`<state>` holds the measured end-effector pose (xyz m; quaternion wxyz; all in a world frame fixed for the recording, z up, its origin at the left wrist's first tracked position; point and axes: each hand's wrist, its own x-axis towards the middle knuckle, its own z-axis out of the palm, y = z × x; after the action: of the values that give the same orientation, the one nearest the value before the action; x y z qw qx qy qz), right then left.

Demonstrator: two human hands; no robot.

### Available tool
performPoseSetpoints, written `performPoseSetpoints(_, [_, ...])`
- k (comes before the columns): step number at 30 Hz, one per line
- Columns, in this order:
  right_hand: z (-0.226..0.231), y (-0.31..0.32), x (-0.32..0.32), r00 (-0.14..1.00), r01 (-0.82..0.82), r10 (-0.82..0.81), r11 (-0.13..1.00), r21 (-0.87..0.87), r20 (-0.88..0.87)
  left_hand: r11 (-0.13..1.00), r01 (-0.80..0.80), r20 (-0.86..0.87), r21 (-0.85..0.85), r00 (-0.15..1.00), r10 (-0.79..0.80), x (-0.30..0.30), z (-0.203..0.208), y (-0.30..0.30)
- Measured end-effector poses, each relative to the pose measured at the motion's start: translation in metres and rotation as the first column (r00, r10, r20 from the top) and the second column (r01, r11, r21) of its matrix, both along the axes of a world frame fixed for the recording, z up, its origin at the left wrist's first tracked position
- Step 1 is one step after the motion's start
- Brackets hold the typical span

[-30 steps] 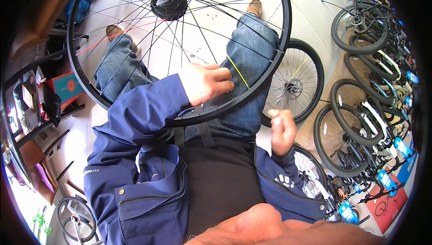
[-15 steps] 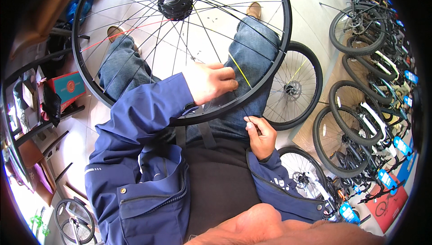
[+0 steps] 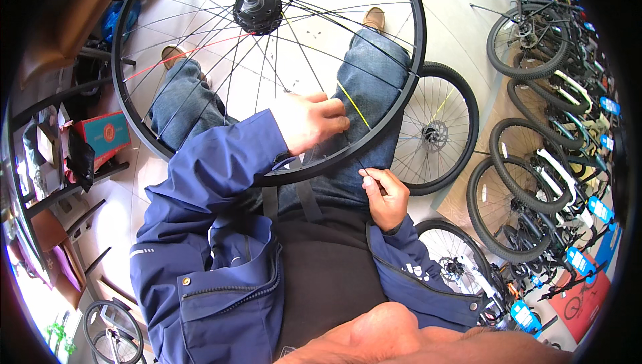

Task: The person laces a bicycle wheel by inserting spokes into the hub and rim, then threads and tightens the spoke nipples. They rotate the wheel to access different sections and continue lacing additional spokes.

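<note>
A large black bicycle wheel (image 3: 414, 63) without a tyre lies over my knees, its black hub (image 3: 257, 12) at the upper middle. Most spokes are black; one is red (image 3: 190, 53) and one is yellow (image 3: 352, 104). My left hand (image 3: 311, 122) is inside the rim, its fingers closed where a black spoke (image 3: 309, 64) runs into them. What lies under the fingers is hidden. Just outside the near rim, my right hand (image 3: 386, 197) pinches the end of a thin dark rod (image 3: 362, 164) between thumb and forefinger; it points toward the rim.
Beside my right leg lies a tyred wheel (image 3: 471, 113) with a disc rotor. Rows of bicycles (image 3: 511, 197) line the right side. At left, a rack holds a red and teal box (image 3: 107, 133). Another bicycle (image 3: 110, 330) stands at lower left.
The wheel has turned or shifted slightly, with its right rim a little further left. Both hands keep their grips and have hardly moved.
</note>
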<state>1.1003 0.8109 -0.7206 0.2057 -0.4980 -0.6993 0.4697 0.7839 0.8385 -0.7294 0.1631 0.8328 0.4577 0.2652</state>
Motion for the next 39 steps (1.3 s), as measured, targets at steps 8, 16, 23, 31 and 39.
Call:
performPoseSetpoints(8, [-0.011, -0.007, 0.0, 0.979, 0.15, -0.17, 0.974, -0.172, -0.114, 0.999, -0.045, -0.087, -0.013, 0.995, 0.044, 0.002, 0.0, -0.002])
performPoseSetpoints(16, [-0.012, -0.008, 0.002, 0.988, 0.128, -0.138, 0.982, -0.142, -0.066, 0.998, -0.055, -0.082, -0.011, 0.995, 0.054, 0.003, -0.002, -0.002])
performPoseSetpoints(23, [-0.013, -0.008, -0.003, 0.99, 0.123, -0.125, 0.992, -0.027, -0.073, 1.0, -0.018, -0.045, 0.013, 0.999, 0.018, 0.001, -0.004, 0.003])
performPoseSetpoints(31, [-0.013, -0.004, -0.004, 0.992, 0.116, -0.118, 0.992, -0.041, -0.052, 0.997, -0.013, 0.063, 0.07, 0.998, 0.009, 0.001, -0.014, 0.011])
performPoseSetpoints(39, [-0.015, -0.008, -0.008, 0.99, 0.134, -0.132, 0.99, 0.039, -0.041, 0.997, -0.033, 0.096, 0.069, 0.995, 0.027, 0.003, -0.011, 0.014])
